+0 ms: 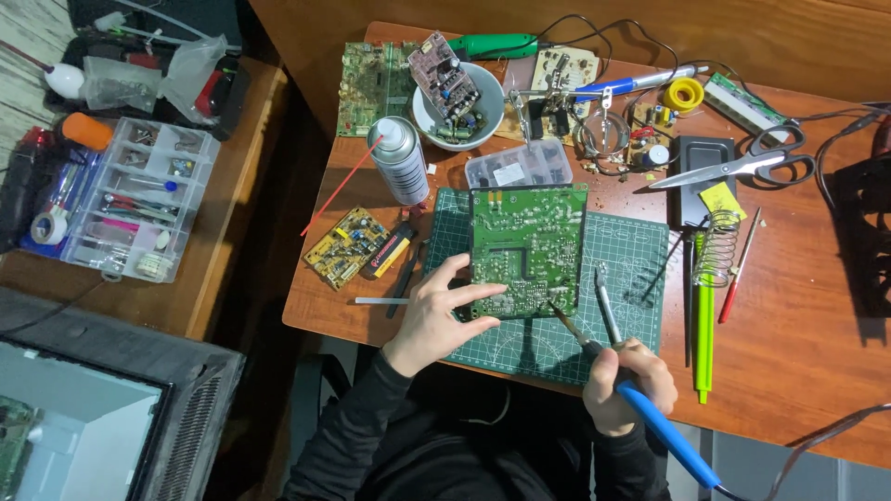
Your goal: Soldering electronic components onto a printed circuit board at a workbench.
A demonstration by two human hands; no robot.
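Observation:
A green circuit board [527, 249] lies solder side up on a green cutting mat [631, 269]. My left hand [434, 314] rests on the mat with its fingers pressed on the board's near left corner. My right hand [627, 382] grips a blue-handled soldering iron [650, 413]; its tip touches the board's near right edge. The same hand also holds metal tweezers [606, 311] that point toward the board.
On the wooden table: a spray can [399, 160], a white bowl of parts [458, 104], a small yellow board [347, 247], scissors [742, 167], a coil iron stand [715, 243], a clear parts box [518, 165]. A compartment organiser [135, 197] sits on the left table.

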